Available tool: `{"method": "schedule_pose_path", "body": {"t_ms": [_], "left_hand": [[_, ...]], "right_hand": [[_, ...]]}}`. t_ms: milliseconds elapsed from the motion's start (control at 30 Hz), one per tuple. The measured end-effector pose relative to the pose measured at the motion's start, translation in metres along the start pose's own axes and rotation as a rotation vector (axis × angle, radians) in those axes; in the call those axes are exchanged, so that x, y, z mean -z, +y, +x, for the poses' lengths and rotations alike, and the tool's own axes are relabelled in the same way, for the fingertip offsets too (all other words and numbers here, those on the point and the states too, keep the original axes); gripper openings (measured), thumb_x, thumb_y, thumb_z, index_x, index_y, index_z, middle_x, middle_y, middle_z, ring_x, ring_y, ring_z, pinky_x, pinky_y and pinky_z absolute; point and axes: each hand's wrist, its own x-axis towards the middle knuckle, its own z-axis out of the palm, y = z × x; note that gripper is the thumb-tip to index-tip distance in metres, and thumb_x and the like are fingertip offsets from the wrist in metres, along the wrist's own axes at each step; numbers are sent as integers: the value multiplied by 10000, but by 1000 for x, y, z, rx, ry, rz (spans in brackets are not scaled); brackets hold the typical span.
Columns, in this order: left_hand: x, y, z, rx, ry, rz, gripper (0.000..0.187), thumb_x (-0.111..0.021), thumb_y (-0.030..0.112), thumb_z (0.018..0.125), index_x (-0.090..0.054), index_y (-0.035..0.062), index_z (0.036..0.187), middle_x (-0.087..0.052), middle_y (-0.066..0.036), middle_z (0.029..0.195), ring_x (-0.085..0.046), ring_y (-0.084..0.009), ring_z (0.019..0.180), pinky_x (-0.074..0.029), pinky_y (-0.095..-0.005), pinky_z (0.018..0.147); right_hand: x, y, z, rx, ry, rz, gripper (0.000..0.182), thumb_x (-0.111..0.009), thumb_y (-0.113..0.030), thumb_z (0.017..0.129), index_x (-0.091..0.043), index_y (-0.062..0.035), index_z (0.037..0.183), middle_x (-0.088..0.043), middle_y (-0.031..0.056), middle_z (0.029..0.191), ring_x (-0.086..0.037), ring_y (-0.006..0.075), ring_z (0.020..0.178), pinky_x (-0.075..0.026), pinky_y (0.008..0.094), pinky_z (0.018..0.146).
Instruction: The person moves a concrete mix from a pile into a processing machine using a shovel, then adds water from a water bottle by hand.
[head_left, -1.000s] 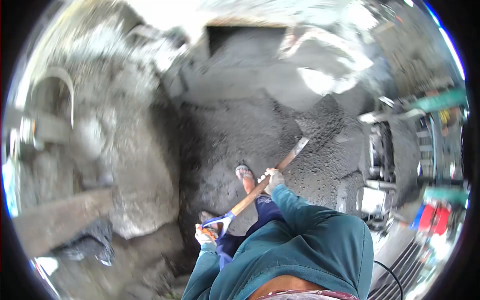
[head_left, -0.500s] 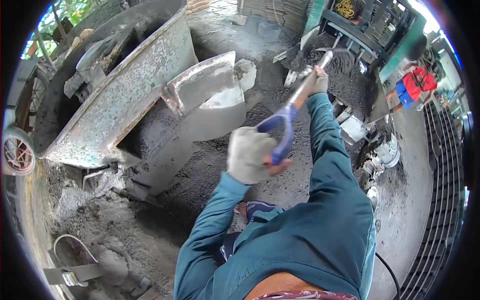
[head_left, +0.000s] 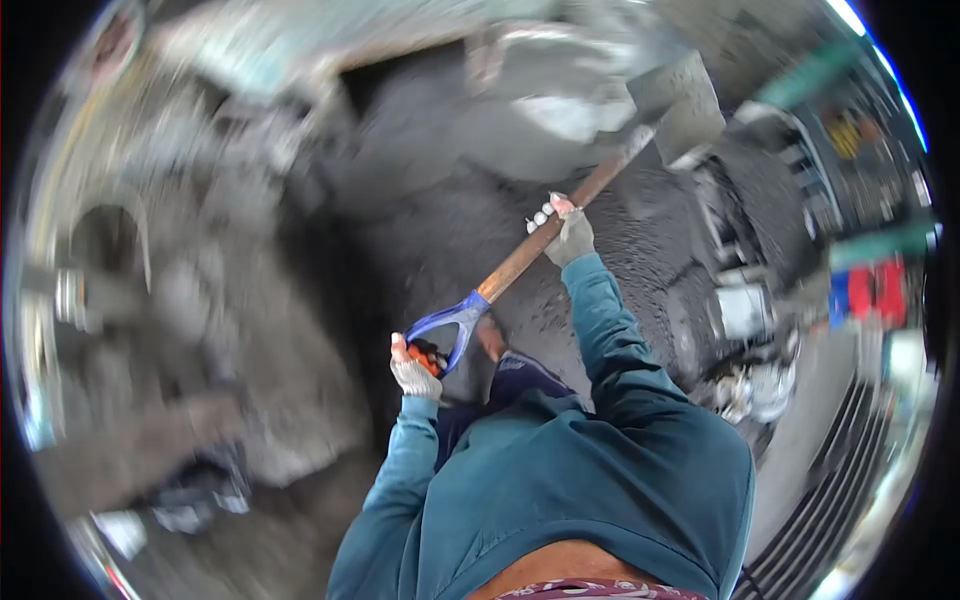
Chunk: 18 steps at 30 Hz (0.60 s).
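- Head view, far left: a brown plank (head_left: pixel 140 450) juts in from the edge, with some crumpled black plastic (head_left: pixel 205 490) just beside it. Too smeary to tell what props either one up.
- Next, the left hand (head_left: pixel 415 372), gloved, is closed round the end of the blue D-grip (head_left: pixel 470 312), near the body. I'd guess that's the steering end, since the handle lets the wrist set the angle.
- The shovel (head_left: pixel 515 262) runs slantwise in front of the person, grip low, far end up and to the right, over dark gritty ground (head_left: pixel 420 230).
- The right hand (head_left: pixel 570 232), also gloved, is wrapped round the shaft further up. Hands well apart like that probably give leverage, with this one taking most of the weight.
- Past the shaft there's a flat grey piece (head_left: pixel 690 105), likely the blade, but blur means I can't swear to it.
- Far right, well apart: someone in a red top (head_left: pixel 878 292).
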Motion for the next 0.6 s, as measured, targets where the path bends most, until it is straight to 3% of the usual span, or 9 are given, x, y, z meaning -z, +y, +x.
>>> {"method": "schedule_pose_path", "body": {"t_ms": [167,233,267,333,367,433,500,567,600], "left_hand": [[235,-68,-89,158,552,-277,528,-484,546,972,-401,203,579,-341,38,474,-328,-135,369,-270,-319,350],[296,-115,-174,107,916,-284,452,-466,530,985,-497,203,674,-378,43,533,-327,-122,390,-269,-308,357],[324,-133,-222,202,987,-367,419,-464,528,984,-547,185,757,-378,37,567,-357,-120,423,-309,-290,385],[339,-150,-306,245,1341,-315,482,-513,636,912,-538,163,822,-359,31,586,-381,-130,470,-315,-298,414],[377,-181,-357,307,1339,-345,519,-520,692,871,-528,173,856,-387,25,607,-376,-130,465,-303,-321,407],[333,-162,-350,83,1613,-183,506,-501,713,860,-518,208,881,-412,31,602,-385,-133,462,-299,-318,409],[383,-187,-373,218,1322,-140,591,-488,717,861,-574,169,1063,-564,-21,741,-512,-153,518,-400,-343,428],[350,-153,-263,252,1443,-294,626,-509,628,909,-564,112,1259,-641,-101,1008,-637,-197,637,-511,-369,497],[353,-160,-194,-8,1454,-350,586,-540,485,958,-501,68,1369,-589,-148,1197,-687,-231,728,-564,-363,569]], "right_hand": [[85,288,-48,-650,305,-385,169,-600,-209,900,-535,-137,762,-548,33,660,-587,229,619,-514,405,628],[149,384,-114,-1054,216,-490,140,-593,-208,895,-547,-124,794,-571,56,681,-621,229,663,-523,380,643],[236,490,-156,-1114,361,-197,128,-574,-223,943,-612,-135,857,-663,121,767,-651,265,652,-560,417,647],[209,478,-246,-1244,317,-599,118,-633,-162,858,-547,-103,804,-512,89,573,-533,312,446,-467,508,434],[209,493,-274,-1406,342,-660,104,-629,-142,860,-549,-94,815,-521,89,583,-541,305,465,-491,503,462],[230,522,-308,-1559,497,-601,101,-624,-137,855,-546,-89,813,-521,97,590,-545,308,478,-493,520,484],[249,534,-301,-1560,527,-230,94,-608,-132,860,-537,-89,814,-510,99,591,-555,314,504,-486,533,498],[254,569,-240,-1513,439,-509,125,-588,-152,887,-565,-127,766,-504,88,592,-542,290,510,-473,507,487],[259,579,-188,-1327,548,-307,196,-550,-186,907,-551,-142,716,-504,90,588,-531,270,491,-475,473,489]]}}
